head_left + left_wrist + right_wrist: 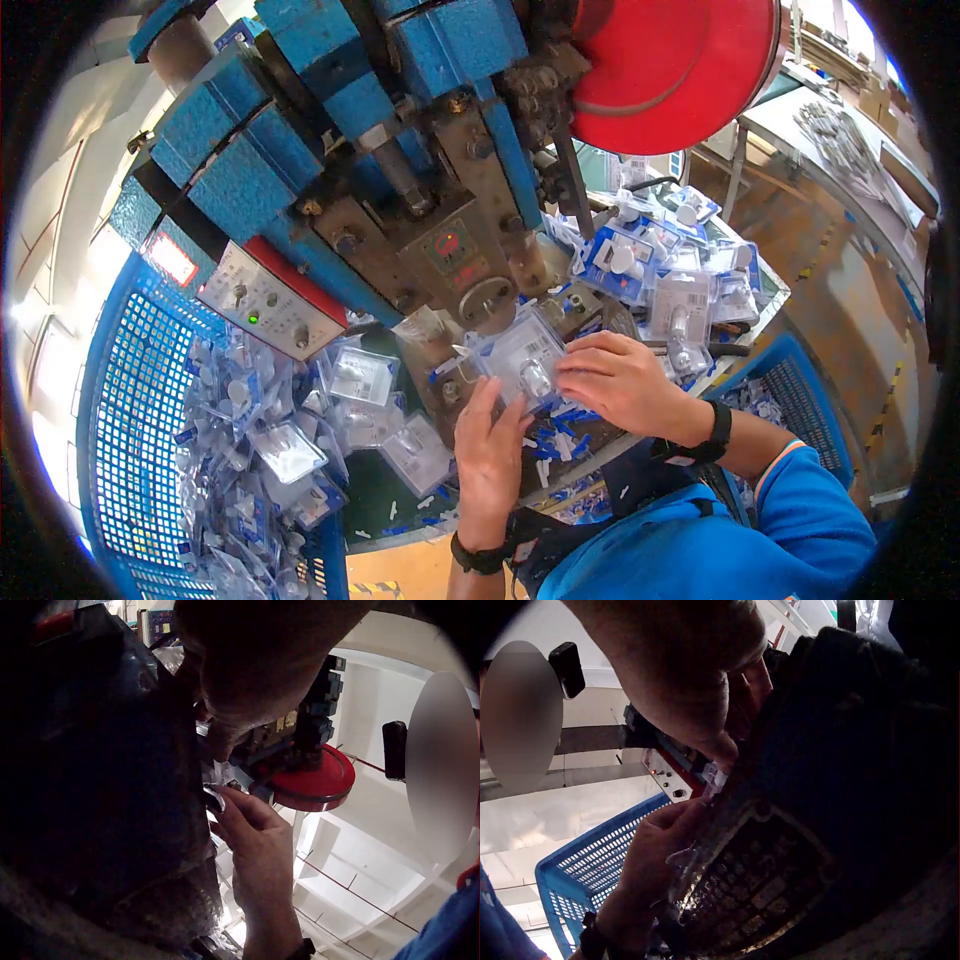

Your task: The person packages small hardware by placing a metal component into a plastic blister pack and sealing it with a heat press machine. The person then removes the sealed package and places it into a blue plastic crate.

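Note:
A clear plastic blister package (525, 358) lies under the press head in the head view, a rounded bulge near its lower right. My left hand (488, 455) holds its lower left edge between thumb and fingers. At the right edge, my right hand (630, 385) grips it with bent fingers. The left wrist view shows my left hand (251, 667) dark above and my right hand (262, 855) below, fingertips close together. In the right wrist view, my right hand (682, 682) is above my left hand (649, 862); a dark machine part hides much of the package.
A blue press (250, 150) with a red wheel (670, 70) towers over the work. Packages fill a blue basket (135, 400) at left; another pile (680, 270) lies right of the press. Small blue and white scraps (560, 440) litter the bench. A control box (268, 300) sits left.

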A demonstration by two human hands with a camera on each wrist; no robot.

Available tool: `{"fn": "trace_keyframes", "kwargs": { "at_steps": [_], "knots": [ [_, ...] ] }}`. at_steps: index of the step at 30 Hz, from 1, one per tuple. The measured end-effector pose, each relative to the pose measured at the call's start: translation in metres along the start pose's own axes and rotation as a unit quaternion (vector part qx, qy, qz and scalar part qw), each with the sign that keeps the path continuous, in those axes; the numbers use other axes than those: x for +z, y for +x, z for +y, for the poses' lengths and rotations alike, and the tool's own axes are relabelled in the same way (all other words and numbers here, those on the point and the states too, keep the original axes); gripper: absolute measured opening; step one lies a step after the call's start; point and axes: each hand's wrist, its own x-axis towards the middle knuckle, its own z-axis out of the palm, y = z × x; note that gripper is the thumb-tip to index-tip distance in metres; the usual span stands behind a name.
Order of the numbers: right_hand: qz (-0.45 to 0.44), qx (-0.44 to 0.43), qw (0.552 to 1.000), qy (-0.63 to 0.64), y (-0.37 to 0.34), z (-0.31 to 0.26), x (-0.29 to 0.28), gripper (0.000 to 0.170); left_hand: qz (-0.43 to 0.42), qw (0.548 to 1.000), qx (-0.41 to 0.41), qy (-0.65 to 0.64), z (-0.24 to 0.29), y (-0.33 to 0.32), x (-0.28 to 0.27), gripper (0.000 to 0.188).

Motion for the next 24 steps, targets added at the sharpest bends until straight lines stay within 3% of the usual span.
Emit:
{"fn": "trace_keyframes", "kwargs": {
  "at_steps": [11, 17, 24],
  "knots": [
    [0.022, -0.003, 1.000, 0.009, 0.000, 0.001, 0.003, 0.017, 0.004, 1.000, -0.002, 0.001, 0.002, 0.002, -0.001, 0.032],
    [-0.010, 0.010, 0.999, 0.029, -0.004, 0.003, 0.002, 0.021, -0.018, 1.000, 0.016, 0.019, 0.000, 0.001, -0.002, 0.034],
    [0.025, -0.028, 0.999, -0.006, 0.014, -0.001, -0.009, 0.021, 0.022, 0.999, 0.022, 0.040, 0.009, 0.014, -0.017, 0.030]
  ]
}}
